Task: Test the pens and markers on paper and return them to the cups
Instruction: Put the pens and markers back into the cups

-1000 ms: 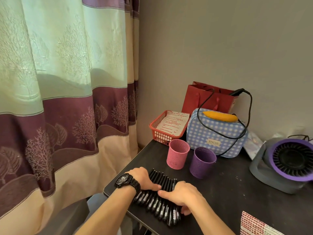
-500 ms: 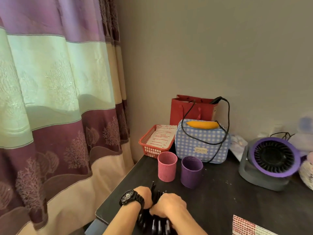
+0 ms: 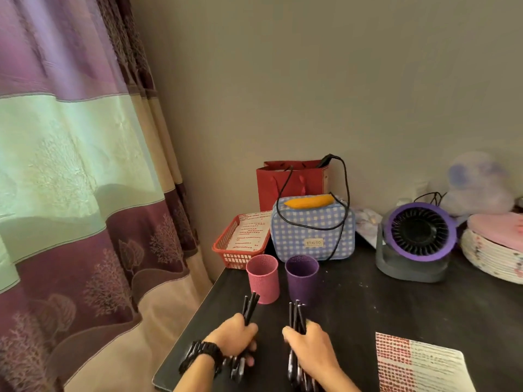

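Head view: left hand (image 3: pixel 232 336) and right hand (image 3: pixel 311 346) each clutch pens (image 3: pixel 250 306) near the pink cup (image 3: pixel 263 278) (best dropped in upright).

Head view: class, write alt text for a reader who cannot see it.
The left hand and right hand each grip a bundle of black pens over a black table, near a pink cup and a purple cup.

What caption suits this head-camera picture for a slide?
Left hand and right hand each grip a bundle of black pens before the pink cup and purple cup on the table.
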`<state>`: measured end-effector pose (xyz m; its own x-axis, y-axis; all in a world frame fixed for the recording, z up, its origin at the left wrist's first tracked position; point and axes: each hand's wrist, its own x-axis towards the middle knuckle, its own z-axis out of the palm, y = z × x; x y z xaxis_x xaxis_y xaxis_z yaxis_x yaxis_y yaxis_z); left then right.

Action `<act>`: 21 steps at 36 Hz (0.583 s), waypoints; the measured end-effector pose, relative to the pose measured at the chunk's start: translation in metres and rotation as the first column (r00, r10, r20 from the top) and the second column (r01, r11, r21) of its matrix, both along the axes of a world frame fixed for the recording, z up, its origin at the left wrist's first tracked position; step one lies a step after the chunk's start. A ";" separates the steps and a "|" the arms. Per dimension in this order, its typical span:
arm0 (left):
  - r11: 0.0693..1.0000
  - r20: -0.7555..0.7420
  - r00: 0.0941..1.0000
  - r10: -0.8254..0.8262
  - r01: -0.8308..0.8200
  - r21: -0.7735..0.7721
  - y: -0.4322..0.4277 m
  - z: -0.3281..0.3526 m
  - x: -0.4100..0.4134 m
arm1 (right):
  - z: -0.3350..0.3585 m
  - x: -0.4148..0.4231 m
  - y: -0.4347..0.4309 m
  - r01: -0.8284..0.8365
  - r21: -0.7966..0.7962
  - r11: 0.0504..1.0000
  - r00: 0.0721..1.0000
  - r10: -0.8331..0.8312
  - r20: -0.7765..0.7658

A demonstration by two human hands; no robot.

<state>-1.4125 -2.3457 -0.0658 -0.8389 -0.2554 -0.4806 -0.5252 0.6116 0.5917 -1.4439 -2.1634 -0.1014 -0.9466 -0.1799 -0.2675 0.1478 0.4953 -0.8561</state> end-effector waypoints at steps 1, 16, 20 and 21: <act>0.994 -0.085 0.995 0.055 -0.046 0.101 0.004 -0.001 0.001 | -0.002 0.001 0.006 0.101 -0.110 0.989 0.995 -0.100 0.019; 0.851 -0.696 0.494 0.521 -0.239 0.468 0.104 -0.037 0.008 | 0.010 0.009 0.026 0.216 -0.500 0.839 0.907 -0.362 -0.215; 0.862 -0.715 0.494 0.495 -0.174 0.476 0.110 -0.043 0.008 | 0.007 0.010 0.024 0.144 -0.424 0.894 0.891 -0.303 -0.337; 0.868 -0.725 0.490 0.484 -0.160 0.471 0.111 -0.045 0.008 | 0.003 0.010 0.024 0.122 -0.398 0.909 0.889 -0.278 -0.363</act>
